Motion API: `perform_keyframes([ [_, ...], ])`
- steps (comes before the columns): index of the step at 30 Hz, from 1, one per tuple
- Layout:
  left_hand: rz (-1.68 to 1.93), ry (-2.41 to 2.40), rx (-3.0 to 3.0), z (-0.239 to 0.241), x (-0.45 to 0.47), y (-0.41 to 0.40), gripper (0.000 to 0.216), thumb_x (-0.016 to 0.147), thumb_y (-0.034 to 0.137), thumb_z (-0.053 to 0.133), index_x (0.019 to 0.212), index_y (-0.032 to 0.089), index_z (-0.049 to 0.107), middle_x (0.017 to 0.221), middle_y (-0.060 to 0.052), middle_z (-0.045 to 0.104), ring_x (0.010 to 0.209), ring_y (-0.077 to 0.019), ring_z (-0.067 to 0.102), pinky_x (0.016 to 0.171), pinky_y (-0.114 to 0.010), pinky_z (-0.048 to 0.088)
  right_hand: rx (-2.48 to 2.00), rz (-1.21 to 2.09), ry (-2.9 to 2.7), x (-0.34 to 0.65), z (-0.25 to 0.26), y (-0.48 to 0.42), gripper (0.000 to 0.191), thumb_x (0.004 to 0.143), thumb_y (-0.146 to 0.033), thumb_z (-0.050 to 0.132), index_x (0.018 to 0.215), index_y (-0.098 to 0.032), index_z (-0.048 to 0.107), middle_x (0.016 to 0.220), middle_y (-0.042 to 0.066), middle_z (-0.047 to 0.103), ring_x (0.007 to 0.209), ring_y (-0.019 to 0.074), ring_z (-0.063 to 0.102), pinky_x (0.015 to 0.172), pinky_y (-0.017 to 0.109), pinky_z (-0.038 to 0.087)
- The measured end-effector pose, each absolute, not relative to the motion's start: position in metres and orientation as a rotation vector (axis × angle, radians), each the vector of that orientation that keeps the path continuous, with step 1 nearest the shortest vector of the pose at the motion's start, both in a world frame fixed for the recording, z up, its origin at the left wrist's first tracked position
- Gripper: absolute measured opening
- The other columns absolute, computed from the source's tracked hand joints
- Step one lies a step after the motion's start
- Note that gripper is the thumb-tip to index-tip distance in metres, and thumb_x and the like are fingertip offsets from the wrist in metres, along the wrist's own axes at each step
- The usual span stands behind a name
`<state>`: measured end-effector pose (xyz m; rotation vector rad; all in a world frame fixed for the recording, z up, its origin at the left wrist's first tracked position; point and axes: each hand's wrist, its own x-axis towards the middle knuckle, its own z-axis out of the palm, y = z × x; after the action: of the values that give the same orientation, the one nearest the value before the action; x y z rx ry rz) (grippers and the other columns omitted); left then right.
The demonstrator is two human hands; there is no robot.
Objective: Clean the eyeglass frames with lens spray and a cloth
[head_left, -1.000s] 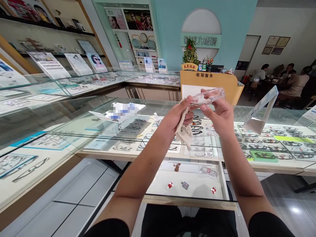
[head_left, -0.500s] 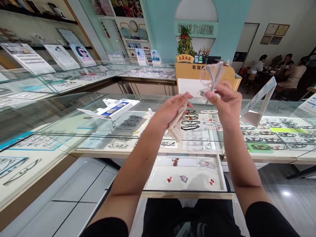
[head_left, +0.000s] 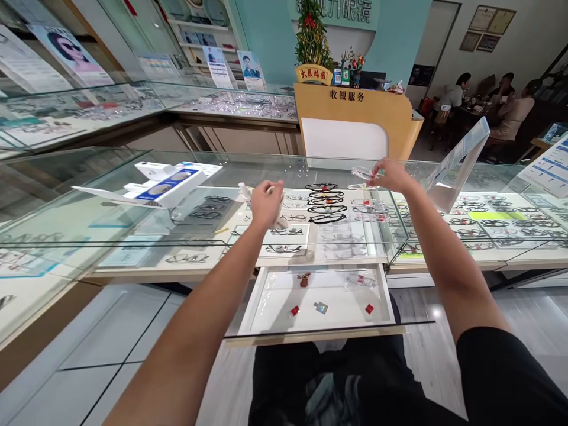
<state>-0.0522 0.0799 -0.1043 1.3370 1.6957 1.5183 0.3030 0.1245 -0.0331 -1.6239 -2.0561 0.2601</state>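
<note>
My left hand [head_left: 267, 203] is closed on a pale cleaning cloth [head_left: 279, 222] and rests over the glass counter top [head_left: 248, 171], close to a small white bottle [head_left: 244, 192]. My right hand [head_left: 389, 174] is stretched forward over the counter, its fingers pinched on a pair of clear-framed glasses [head_left: 364, 173]. Below the glass lie rows of dark-framed glasses [head_left: 327, 209] and clear ones [head_left: 369, 208].
A pulled-out display drawer [head_left: 261, 302] with small red tags sits under the counter near my lap. A white and blue card stand [head_left: 165, 186] is at the left, a clear sign holder [head_left: 457, 163] at the right. A yellow cashier desk [head_left: 355, 112] stands behind; people sit far right.
Both hands dropped from in front of me toward the counter. The right hand carried the clear glasses forward and down; the left moved the cloth down left. The view tilted downward.
</note>
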Motion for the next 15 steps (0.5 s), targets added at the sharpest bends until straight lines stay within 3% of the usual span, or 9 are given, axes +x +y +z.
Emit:
perform_keyframes([
  [5,1.39,1.904,1.322,-0.145,-0.067,0.085,0.025,0.092,0.032,0.064,0.07,0.022,0.058,0.062,0.003,0.053,0.068,-0.017,0.049,0.069,-0.031,0.039,-1.823,0.191,-2.295,0.302,-0.055,0.129,0.022,0.097,-0.032,0.068,0.106,-0.02,0.084,0.14,0.015,0.07,0.136,0.0394,0.053,0.118,0.058,0.039],
  [15,1.422,1.894,1.296,-0.159,-0.074,0.093,0.024,0.088,0.039,0.065,0.073,0.023,0.058,0.061,0.002,0.051,0.063,-0.0173,0.045,0.061,-0.032,0.035,-1.891,0.007,-2.538,0.302,-0.085,0.147,0.032,0.1,-0.03,0.061,0.114,-0.019,0.087,0.13,0.018,0.074,0.126,0.04,0.056,0.108,0.055,0.04],
])
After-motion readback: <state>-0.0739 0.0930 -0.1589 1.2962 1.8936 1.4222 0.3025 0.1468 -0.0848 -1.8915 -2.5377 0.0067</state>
